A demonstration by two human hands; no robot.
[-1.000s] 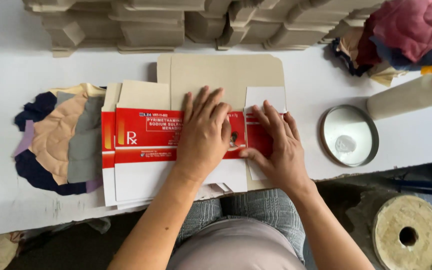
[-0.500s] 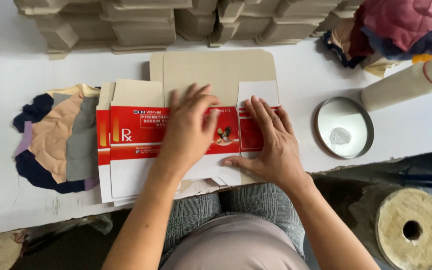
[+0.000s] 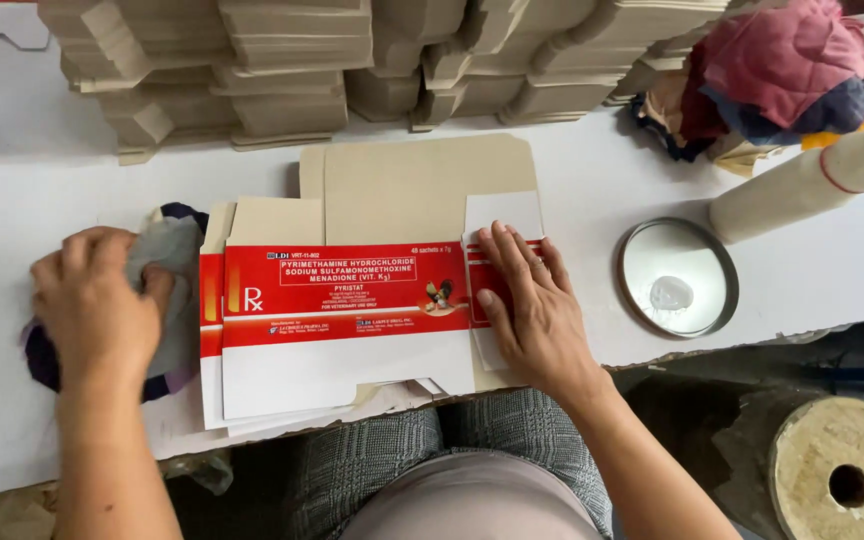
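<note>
A stack of flat, unfolded red-and-white cartons (image 3: 342, 330) lies on the white table (image 3: 592, 180) in front of me. My right hand (image 3: 527, 300) rests flat on the right flap of the top carton, fingers spread. My left hand (image 3: 97, 305) grips a patchwork cloth pad (image 3: 177, 270) of grey, tan and dark blue that lies just left of the cartons. A plain brown carton blank (image 3: 417, 185) lies under the stack, sticking out behind it.
Piles of folded brown cartons (image 3: 282, 70) line the back of the table. A round metal lid (image 3: 677, 277) with a white lump in it sits right of my right hand. A white tube (image 3: 802, 180), a heap of rags (image 3: 782, 70) and a cardboard roll (image 3: 847, 480) are at right.
My left hand has left the top carton and moved left onto the cloth pad, closing on it. My right hand has stayed on the carton's right flap.
</note>
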